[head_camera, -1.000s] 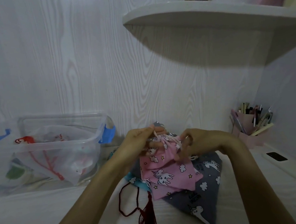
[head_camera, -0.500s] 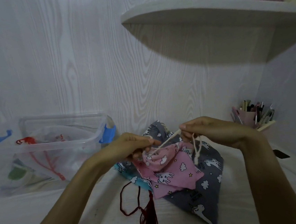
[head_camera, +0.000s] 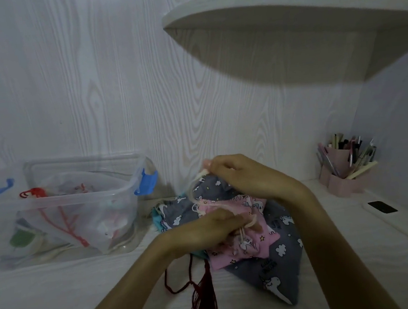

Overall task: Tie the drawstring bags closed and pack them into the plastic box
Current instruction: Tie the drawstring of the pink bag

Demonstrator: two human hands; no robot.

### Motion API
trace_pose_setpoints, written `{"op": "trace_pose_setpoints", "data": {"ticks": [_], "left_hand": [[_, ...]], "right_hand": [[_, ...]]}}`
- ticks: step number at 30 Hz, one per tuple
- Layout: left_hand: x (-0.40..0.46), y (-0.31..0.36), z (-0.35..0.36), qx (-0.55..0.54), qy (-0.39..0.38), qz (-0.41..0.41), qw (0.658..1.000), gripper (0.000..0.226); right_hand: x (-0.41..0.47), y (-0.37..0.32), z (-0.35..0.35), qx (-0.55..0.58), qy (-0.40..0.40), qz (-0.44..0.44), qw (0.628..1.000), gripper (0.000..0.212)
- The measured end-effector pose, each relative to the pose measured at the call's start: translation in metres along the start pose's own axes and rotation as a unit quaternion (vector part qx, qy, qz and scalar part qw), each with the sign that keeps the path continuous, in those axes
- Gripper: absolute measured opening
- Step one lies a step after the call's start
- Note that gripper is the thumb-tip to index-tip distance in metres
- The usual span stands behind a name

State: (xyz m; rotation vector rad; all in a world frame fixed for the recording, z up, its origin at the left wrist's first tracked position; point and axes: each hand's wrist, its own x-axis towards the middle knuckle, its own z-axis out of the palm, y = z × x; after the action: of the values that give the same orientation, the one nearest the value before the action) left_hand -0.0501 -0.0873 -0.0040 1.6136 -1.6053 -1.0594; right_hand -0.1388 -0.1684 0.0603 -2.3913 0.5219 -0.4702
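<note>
The left hand (head_camera: 217,225) pinches the cream cord (head_camera: 197,199) at the gathered mouth of the pink bag (head_camera: 253,239), its fingers curled round a loop; how the knot lies beneath them is hidden. The right hand (head_camera: 240,175) sits just beyond it, fingers curled on the cord's other end, which arcs from its fingertips down to the left hand. Half a second ago the cord ran taut and straight between the hands at about one level; now the left hand has come nearer the camera and the right hand has gone further off, with the cord slack and curved.

Under both hands the pink bag lies on a grey bag (head_camera: 279,274), whose far part the right hand and forearm cover. A teal bag (head_camera: 157,214) shows only as an edge left of the left hand. Near the left forearm lies a dark red tassel (head_camera: 204,301), its end cut off by the frame.

Well to the left of the left hand stands the box (head_camera: 83,208) on the bench (head_camera: 61,292), open, with blurred bags inside. Well to the right of the right hand stands a pen holder (head_camera: 344,175).
</note>
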Motion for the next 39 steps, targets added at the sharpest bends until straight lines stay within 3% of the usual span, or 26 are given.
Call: {"op": "trace_pose_setpoints", "data": {"ticks": [3, 5, 8, 10, 14, 16, 22, 25, 27, 31, 33, 39], "left_hand": [[-0.001, 0.001, -0.007, -0.128, 0.026, -0.030, 0.991, 0.049], [-0.003, 0.001, -0.014, -0.198, 0.031, -0.014, 0.980, 0.036], [-0.009, 0.000, -0.026, -0.213, 0.049, -0.004, 0.976, 0.030], [-0.010, 0.000, -0.033, -0.204, 0.067, -0.002, 0.977, 0.033], [-0.014, -0.001, -0.040, -0.176, 0.151, -0.005, 0.973, 0.031], [-0.014, -0.001, -0.041, -0.217, 0.165, -0.004, 0.962, 0.028], [-0.019, -0.001, -0.048, -0.263, 0.189, 0.016, 0.946, 0.027], [-0.022, 0.002, -0.048, -0.244, 0.195, 0.024, 0.950, 0.031], [-0.023, 0.004, -0.048, -0.243, 0.196, 0.036, 0.949, 0.026], [-0.026, 0.007, -0.048, -0.239, 0.213, 0.052, 0.946, 0.021], [-0.028, 0.007, -0.049, -0.238, 0.211, 0.065, 0.946, 0.026], [-0.035, 0.009, -0.057, -0.162, 0.259, 0.092, 0.948, 0.025]], "right_hand": [[0.000, 0.015, -0.011, -0.013, -0.026, 0.047, 0.998, 0.027], [-0.004, 0.025, -0.020, -0.025, -0.096, 0.064, 0.993, 0.031], [-0.012, 0.029, -0.027, -0.034, -0.182, 0.072, 0.980, 0.032], [-0.013, 0.030, -0.030, -0.047, -0.163, 0.063, 0.984, 0.025], [-0.017, 0.026, -0.038, -0.030, -0.003, 0.069, 0.997, 0.006], [-0.021, 0.021, -0.042, 0.000, 0.012, 0.054, 0.998, 0.003], [-0.036, 0.000, -0.043, 0.012, -0.224, 0.004, 0.975, 0.018], [-0.027, 0.009, -0.039, -0.008, -0.134, 0.036, 0.990, 0.028], [-0.018, 0.016, -0.033, -0.027, -0.082, 0.038, 0.996, 0.020], [-0.004, 0.023, -0.011, -0.061, -0.032, -0.025, 0.997, 0.041], [0.001, 0.027, -0.005, -0.026, -0.032, -0.061, 0.997, 0.051], [0.002, 0.027, -0.004, 0.085, -0.006, -0.033, 0.996, 0.023]]}}
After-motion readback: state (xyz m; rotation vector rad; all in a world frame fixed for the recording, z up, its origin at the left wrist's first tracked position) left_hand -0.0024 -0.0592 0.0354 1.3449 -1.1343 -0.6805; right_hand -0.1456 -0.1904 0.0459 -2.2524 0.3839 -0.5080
